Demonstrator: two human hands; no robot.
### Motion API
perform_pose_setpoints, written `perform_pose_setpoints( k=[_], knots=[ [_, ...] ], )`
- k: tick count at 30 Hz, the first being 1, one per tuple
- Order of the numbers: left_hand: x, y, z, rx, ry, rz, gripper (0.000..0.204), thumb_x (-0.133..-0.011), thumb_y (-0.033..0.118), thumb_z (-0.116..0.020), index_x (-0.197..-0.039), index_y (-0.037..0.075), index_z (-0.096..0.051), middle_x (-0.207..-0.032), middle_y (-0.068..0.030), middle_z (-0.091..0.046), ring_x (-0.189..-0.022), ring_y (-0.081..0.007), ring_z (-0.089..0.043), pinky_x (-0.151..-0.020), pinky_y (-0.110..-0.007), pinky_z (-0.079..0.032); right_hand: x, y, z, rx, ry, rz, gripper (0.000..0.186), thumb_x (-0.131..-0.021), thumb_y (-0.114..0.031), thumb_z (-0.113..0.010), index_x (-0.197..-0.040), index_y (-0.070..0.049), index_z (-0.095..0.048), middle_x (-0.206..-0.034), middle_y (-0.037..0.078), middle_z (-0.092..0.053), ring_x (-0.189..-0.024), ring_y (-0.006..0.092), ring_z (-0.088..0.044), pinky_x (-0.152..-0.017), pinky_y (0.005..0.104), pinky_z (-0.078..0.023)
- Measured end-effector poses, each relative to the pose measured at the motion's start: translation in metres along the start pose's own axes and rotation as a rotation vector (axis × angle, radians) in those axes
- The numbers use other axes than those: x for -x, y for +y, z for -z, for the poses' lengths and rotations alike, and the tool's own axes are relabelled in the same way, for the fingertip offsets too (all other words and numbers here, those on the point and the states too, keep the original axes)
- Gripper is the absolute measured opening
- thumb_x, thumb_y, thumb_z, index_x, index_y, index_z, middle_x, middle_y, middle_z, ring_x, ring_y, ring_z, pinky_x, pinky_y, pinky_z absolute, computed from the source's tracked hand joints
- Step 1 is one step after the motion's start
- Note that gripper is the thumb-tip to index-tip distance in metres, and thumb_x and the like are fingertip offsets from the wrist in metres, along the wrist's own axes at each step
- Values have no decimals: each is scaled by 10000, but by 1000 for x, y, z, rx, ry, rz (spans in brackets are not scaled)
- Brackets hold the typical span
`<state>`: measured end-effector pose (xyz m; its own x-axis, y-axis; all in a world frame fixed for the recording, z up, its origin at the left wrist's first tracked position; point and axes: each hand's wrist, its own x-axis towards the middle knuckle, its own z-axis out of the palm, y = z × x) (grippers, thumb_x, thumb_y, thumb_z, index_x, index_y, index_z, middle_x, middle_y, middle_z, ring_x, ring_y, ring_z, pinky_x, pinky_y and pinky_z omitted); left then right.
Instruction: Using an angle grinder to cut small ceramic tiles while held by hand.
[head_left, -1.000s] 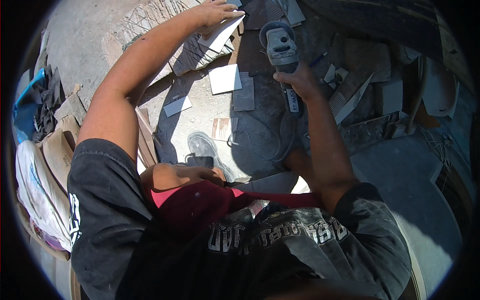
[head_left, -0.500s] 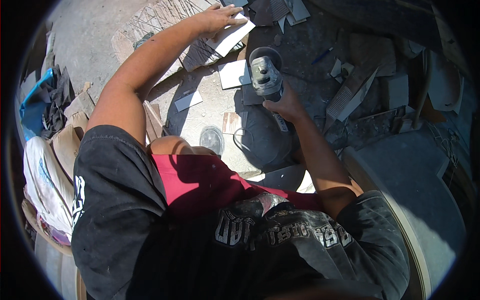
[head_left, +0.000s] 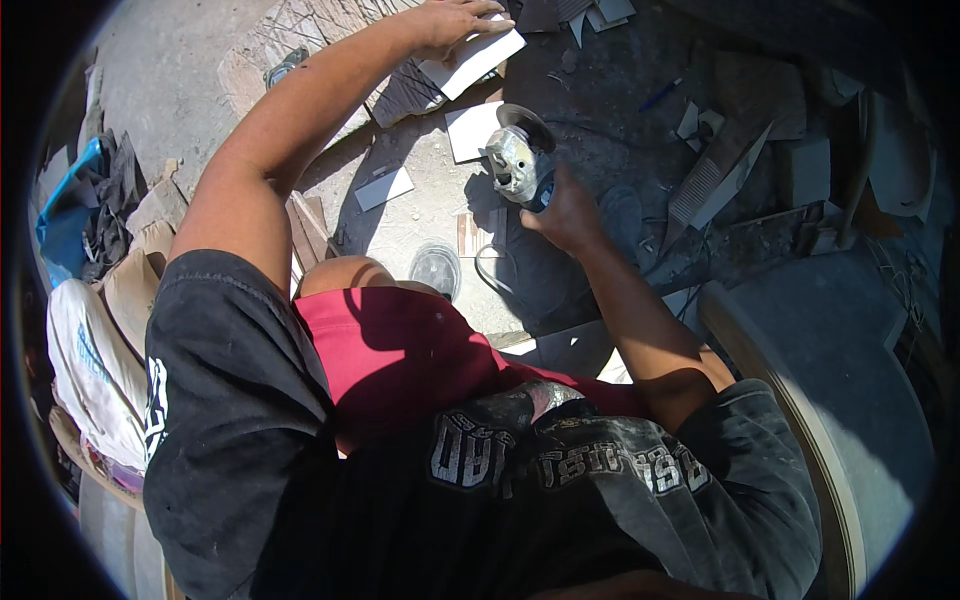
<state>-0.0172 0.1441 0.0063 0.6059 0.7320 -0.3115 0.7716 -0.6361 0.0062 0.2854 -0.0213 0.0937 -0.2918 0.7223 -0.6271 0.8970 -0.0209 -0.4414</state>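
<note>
My left hand [head_left: 455,27] is stretched far forward, its fingers laid over the upper end of a white tile piece [head_left: 474,65]. The tile rests on a scored, pale slab [head_left: 405,97]; my thumb is hardly visible. In my right hand [head_left: 568,214] is an angle grinder [head_left: 517,167], gripped round its body. Its round disc [head_left: 527,127] is tilted up at the far side, apart from the tile I hold. Just left of the grinder, another white tile piece [head_left: 470,130] lies on the ground.
A smaller white offcut [head_left: 384,188] lies on the dusty floor near my shoe [head_left: 436,270]. To the right are broken tile pieces [head_left: 715,185], a blue pen [head_left: 660,95] and a large grey curved panel [head_left: 820,330]. Sacks [head_left: 95,350] stand at the left.
The grinder has turned in my right hand, so its disc now stands tilted instead of lying flat to view. My left hand still holds the tile, shifted slightly up and right in view.
</note>
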Motion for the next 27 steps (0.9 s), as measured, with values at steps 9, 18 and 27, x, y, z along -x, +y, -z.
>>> perform_pose_setpoints(
  k=[9,18,27],
  knots=[
    [2,3,1,38,8,-8,1109,-552,96,-939,-1495,356,-415,-1623,40,-315,-1498,-273,-309,-1210,-504,-306,-4,-25,-15,21,-52,25,771,-662,-257,-875,-1244,38,-465,-1024,311,-671,-982,481,-663,-857,495,-538],
    [-2,1,4,78,5,9,1095,-553,101,-939,-1486,348,-422,-1622,39,-316,-1498,-274,-308,-1209,-504,-308,-11,-34,-22,16,-33,40,789,-704,-240,-852,-1307,31,-421,-1158,300,-639,-1097,451,-640,-930,479,-517],
    [-25,17,13,106,-17,20,1081,-554,107,-939,-1478,340,-429,-1621,38,-318,-1499,-274,-308,-1208,-505,-309,-5,-40,-9,1,-47,-20,789,-684,-251,-832,-1312,31,-446,-1143,303,-655,-1064,454,-654,-923,473,-530]
  ],
)
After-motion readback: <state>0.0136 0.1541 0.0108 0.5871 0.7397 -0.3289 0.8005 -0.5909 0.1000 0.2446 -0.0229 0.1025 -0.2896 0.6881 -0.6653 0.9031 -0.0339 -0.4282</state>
